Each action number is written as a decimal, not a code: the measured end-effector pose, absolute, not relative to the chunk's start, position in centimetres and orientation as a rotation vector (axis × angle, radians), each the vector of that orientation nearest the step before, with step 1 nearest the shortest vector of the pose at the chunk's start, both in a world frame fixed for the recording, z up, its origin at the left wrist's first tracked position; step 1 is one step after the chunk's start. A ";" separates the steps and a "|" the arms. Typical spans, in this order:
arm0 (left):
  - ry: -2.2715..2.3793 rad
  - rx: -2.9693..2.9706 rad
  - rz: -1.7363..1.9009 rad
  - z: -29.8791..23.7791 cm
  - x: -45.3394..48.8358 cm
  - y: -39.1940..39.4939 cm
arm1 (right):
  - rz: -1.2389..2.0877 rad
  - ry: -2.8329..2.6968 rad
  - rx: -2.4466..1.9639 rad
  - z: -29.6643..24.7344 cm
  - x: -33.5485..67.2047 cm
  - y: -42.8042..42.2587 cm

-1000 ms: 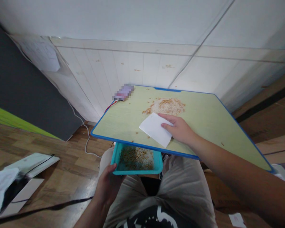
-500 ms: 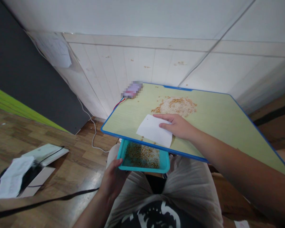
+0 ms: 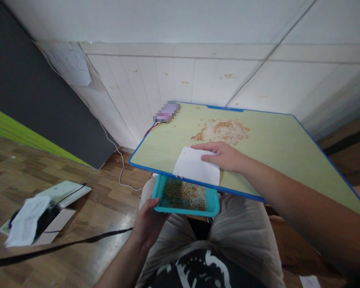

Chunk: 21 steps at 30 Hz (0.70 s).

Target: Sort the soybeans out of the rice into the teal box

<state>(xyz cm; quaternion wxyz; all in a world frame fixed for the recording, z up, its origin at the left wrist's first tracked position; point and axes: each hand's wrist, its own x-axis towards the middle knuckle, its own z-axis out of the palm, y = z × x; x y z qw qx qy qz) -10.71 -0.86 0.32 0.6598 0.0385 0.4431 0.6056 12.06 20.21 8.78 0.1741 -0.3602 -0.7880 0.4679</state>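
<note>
My left hand (image 3: 151,224) grips the near left corner of a turquoise plastic tray (image 3: 183,211), thumb over the rim. Yellow kernels and pale grains (image 3: 184,195) lie inside the tray, which sits just below the table's front edge. My right hand (image 3: 223,156) is closed on a white scraper sheet (image 3: 198,166), thumb on its near face and fingers along its top. The sheet's lower edge rests at the blue table edge, with a few kernels (image 3: 179,177) beside it. Behind my right hand, a pile of white rice-like grains and yellow kernels (image 3: 223,132) covers part of the tabletop.
The pale green table (image 3: 282,156) has a blue rim and stands against a white panelled wall (image 3: 156,80). A blurred-out phone-like object (image 3: 167,112) with a red cord lies at its far left corner. Papers and an open box (image 3: 45,216) are on the wooden floor.
The white sheet has moved slightly toward me, its lower edge now at the table's rim with kernels at the edge. The tray appears a little farther right, as the view has shifted slightly.
</note>
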 end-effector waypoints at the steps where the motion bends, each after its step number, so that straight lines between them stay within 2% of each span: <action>1: 1.004 0.081 1.364 0.3 -10.6 -0.9 | 1.355 -2.227 -1.024 8.7 12.1 20.1; 9: 1.037 0.087 1.345 0.8 -9.4 -1.2 | 1.289 -2.276 -0.792 9.0 12.8 17.8; 21: 1.011 0.116 1.207 0.0 -7.3 -1.1 | 1.308 -1.679 -1.150 7.8 21.1 12.7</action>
